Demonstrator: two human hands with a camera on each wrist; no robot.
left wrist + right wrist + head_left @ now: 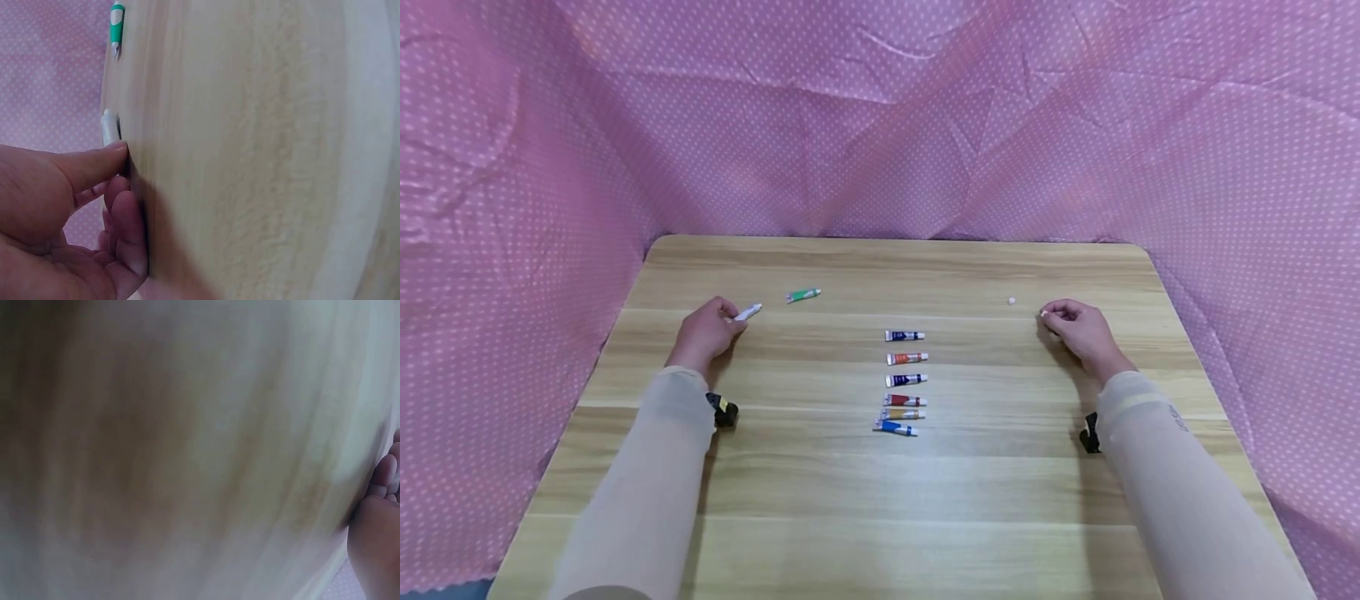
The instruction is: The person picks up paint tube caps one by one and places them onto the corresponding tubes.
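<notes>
Pale wood-grain table (1000, 483) with matt finish, creased pink dotted cloth backdrop (880, 117), glossy paint tubes (905, 381)

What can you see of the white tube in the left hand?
The white tube is small and slim, all white as far as it shows, with a narrower tip pointing away from the left hand. It lies low over the wooden table, near end pinched under the thumb. The green tube lies close by, apart from it.

The wooden table (970, 500) carries 6 paint tubes (904, 379), a green tube (803, 295) and a white cap (1012, 301).
</notes>
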